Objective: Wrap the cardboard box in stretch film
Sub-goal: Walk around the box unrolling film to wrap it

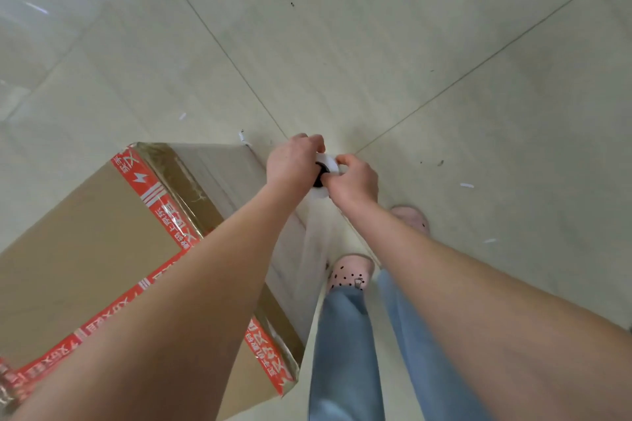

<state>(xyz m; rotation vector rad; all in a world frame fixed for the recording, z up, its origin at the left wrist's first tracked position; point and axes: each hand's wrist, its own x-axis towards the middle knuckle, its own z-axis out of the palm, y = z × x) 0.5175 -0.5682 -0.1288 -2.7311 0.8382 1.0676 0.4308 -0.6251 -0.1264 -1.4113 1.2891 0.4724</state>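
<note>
A large brown cardboard box (85, 232) with red printed tape along its edges stands on the pale tiled floor (444, 44), at the left of the person. Clear stretch film (236, 178) already covers its near side. Just beside the box corner stands a white roll of stretch film (327, 162) with a dark core hole, upright. Both hands hold its top end: the left hand (294, 161) curls its fingers over the rim, and the right hand (355, 181) pinches the rim from the other side. Below are blue jeans (342, 352) and pink dotted slippers (349, 272).
</note>
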